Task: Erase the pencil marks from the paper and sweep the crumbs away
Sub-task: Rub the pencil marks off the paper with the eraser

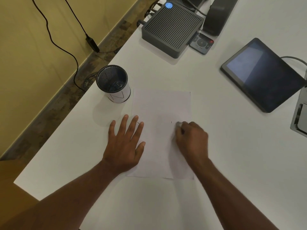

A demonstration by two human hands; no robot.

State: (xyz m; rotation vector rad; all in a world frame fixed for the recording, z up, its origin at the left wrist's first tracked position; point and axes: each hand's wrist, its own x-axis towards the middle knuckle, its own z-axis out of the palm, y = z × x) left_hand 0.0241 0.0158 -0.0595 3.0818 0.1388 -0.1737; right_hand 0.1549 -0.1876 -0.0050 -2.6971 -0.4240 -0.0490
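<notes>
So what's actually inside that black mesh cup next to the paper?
The mesh cup looks nearly empty: no pens stand in it, only a few small dark, shiny bits at the bottom, too blurred to identify. Its near wall hides part of the bottom.

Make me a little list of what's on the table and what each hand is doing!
table: white
paper: white sheet, flat, near the front edge
left hand: flat, fingers spread, pressing on the paper's left edge
right hand: closed on a small pale eraser, tip on the paper
pencil mark: short line just left of the eraser
cup: black mesh, left of the paper
tablet: dark, to the right
</notes>
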